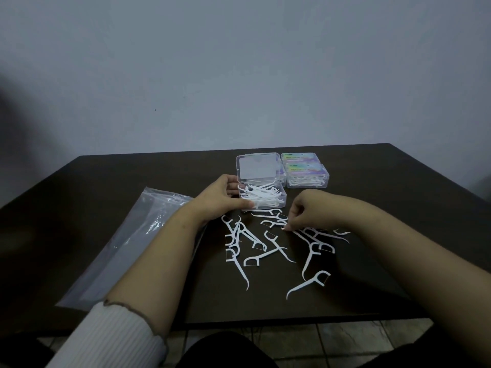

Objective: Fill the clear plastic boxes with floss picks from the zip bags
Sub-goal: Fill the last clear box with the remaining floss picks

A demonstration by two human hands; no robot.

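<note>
While lid stands open, clear box (263,199) half-filled, white floss picks (261,195) jumbled

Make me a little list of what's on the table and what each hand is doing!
left hand: holds the side of the open box, fingers curled on it
right hand: pinches at a floss pick in the loose picks on the table
open box: lid up, partly filled with picks
closed boxes: two with colourful labels, behind the open box to its right, with picks inside
zip bag: lies flat to the left, under the left forearm
table: dark brown
</note>
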